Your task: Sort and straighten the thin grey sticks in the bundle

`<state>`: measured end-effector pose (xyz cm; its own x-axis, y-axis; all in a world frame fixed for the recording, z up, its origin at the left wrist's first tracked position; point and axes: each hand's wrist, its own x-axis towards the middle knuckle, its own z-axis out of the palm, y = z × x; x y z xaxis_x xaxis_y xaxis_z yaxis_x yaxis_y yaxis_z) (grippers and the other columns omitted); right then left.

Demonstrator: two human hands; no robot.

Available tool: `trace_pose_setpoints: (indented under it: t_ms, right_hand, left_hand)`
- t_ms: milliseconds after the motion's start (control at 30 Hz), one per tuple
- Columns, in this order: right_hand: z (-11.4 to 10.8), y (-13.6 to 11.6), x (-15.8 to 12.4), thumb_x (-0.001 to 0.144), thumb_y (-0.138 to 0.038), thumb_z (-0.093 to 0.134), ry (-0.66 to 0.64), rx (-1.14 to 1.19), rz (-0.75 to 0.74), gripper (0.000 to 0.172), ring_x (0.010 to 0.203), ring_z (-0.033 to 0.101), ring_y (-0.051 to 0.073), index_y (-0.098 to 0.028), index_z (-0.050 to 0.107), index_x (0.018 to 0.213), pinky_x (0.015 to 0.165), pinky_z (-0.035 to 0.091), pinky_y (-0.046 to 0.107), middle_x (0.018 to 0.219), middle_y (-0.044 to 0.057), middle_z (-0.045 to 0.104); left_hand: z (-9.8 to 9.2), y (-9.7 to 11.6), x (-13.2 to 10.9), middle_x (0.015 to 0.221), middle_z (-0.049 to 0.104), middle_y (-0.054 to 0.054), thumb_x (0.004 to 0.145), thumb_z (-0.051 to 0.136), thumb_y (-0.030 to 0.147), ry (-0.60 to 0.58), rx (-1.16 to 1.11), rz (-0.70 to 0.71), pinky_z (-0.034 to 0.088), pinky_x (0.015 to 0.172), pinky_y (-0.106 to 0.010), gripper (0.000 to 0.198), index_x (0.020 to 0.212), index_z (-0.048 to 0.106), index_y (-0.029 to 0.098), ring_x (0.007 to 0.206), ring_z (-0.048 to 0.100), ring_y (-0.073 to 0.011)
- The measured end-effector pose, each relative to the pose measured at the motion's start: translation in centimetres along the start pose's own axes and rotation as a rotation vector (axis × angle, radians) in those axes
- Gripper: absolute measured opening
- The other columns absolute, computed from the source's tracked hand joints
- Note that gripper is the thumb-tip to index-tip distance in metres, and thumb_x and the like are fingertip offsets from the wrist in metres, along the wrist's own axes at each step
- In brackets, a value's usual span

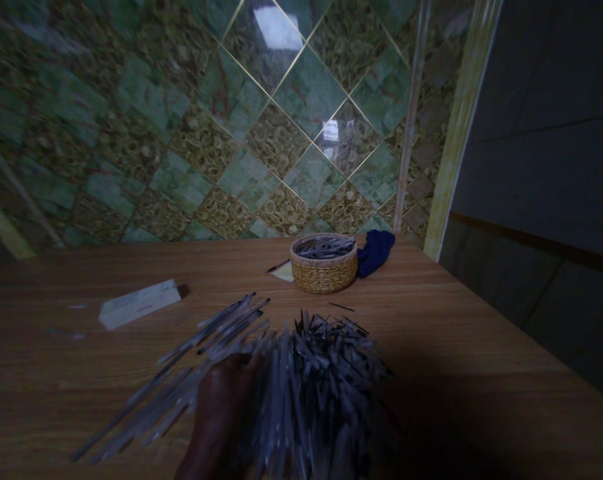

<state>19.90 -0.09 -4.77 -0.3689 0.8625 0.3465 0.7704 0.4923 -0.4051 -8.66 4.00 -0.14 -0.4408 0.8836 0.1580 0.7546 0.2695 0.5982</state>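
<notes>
Slanting lengthwise away and rightward, strips (166, 400) beside the left of the hands (226, 387), grips impossible to tell.

Thin grey sticks (316, 383) — dense heap on wooden table (461, 340), looser ones slanting left.

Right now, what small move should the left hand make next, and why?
I would probably have the left hand draw the loose thin sticks toward the heap: it sits between them, with the sticks spread on its left and the heap on its right. Its grip is too blurred to judge.
</notes>
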Motion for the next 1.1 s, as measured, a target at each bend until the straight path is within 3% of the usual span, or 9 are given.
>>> trace_pose_setpoints:
  t_ms: [67,167,267,367,500,633,867,1000,1100]
  right_hand:
    - [0.1,-0.5,1.1,0.078,-0.026,0.050,-0.038,-0.115,-0.107,0.014,0.065,0.062,0.017,-0.026,0.061,0.086,0.056,0.043,0.024,0.078,0.001,0.069]
    - [0.4,-1.2,2.1,0.072,-0.022,0.053,-0.045,-0.205,-0.143,0.009,0.052,0.058,0.015,-0.026,0.059,0.076,0.045,0.034,0.023,0.062,-0.002,0.065]
    - [0.4,-1.2,1.3,0.074,-0.024,0.052,-0.034,-0.190,-0.136,0.013,0.059,0.061,0.017,-0.028,0.061,0.082,0.051,0.039,0.024,0.069,0.000,0.068]
    - [-0.5,-0.8,-0.3,0.079,-0.032,0.050,-0.004,-0.189,-0.087,0.022,0.082,0.063,0.022,-0.031,0.061,0.098,0.066,0.045,0.028,0.091,0.003,0.070]
    - [-2.0,-0.2,-1.3,0.082,-0.039,0.051,-0.005,-0.196,-0.043,0.024,0.088,0.061,0.023,-0.031,0.060,0.102,0.075,0.046,0.033,0.099,0.004,0.068]
    - [-2.5,-0.2,-0.5,0.088,-0.041,0.047,-0.028,-0.187,-0.030,0.026,0.080,0.060,0.016,-0.021,0.060,0.099,0.074,0.048,0.034,0.094,0.004,0.065]
    - [-3.1,-0.7,0.4,0.089,-0.037,0.048,-0.043,-0.155,-0.056,0.026,0.083,0.058,0.014,-0.018,0.056,0.104,0.072,0.050,0.033,0.103,0.005,0.059]
    - [-2.5,-0.8,0.5,0.090,-0.037,0.046,-0.080,-0.145,-0.095,0.024,0.068,0.055,0.011,-0.017,0.058,0.093,0.063,0.047,0.028,0.086,0.002,0.060]
    - [-1.6,-0.9,0.8,0.086,-0.029,0.049,-0.095,-0.139,-0.136,0.013,0.059,0.054,0.011,-0.019,0.058,0.084,0.055,0.041,0.024,0.071,-0.001,0.060]
  left_hand:
    - [0.4,-0.1,0.1,0.065,0.070,-0.010,0.073,0.050,0.049,-0.003,0.020,0.015,0.045,0.062,-0.032,0.043,0.089,0.069,0.014,0.074,0.066,-0.0303]
    - [0.5,-0.3,-0.3,0.071,0.071,-0.013,0.076,0.045,0.048,-0.015,0.058,0.005,0.045,0.065,-0.034,0.050,0.102,0.065,0.010,0.076,0.066,-0.0308]
    - [0.1,-0.4,-0.7,0.082,0.072,-0.015,0.079,0.040,0.048,-0.035,0.113,-0.014,0.045,0.066,-0.034,0.051,0.105,0.063,0.011,0.079,0.066,-0.0303]
    - [-0.3,-0.5,-1.0,0.087,0.072,-0.015,0.079,0.040,0.047,-0.046,0.126,-0.030,0.046,0.066,-0.035,0.051,0.109,0.060,0.011,0.082,0.065,-0.0307]
    - [-0.1,-0.8,-1.1,0.093,0.071,-0.015,0.078,0.044,0.042,-0.029,0.094,-0.012,0.046,0.069,-0.035,0.047,0.110,0.059,0.012,0.085,0.065,-0.0300]
    - [0.5,-1.4,-1.2,0.102,0.069,-0.015,0.078,0.047,0.038,0.005,0.048,0.077,0.046,0.074,-0.034,0.040,0.107,0.062,0.014,0.092,0.064,-0.0296]
    - [0.8,-1.7,-1.2,0.096,0.070,-0.014,0.078,0.048,0.042,0.045,0.016,0.057,0.047,0.072,-0.034,0.037,0.100,0.064,0.017,0.089,0.064,-0.0302]
    - [0.6,-1.6,-1.4,0.092,0.070,-0.013,0.078,0.047,0.043,0.099,-0.012,0.055,0.047,0.070,-0.034,0.034,0.093,0.066,0.018,0.085,0.065,-0.0301]
    - [0.5,-1.2,-1.8,0.091,0.070,-0.012,0.078,0.047,0.043,0.139,-0.026,0.044,0.047,0.070,-0.035,0.034,0.091,0.066,0.019,0.084,0.065,-0.0304]
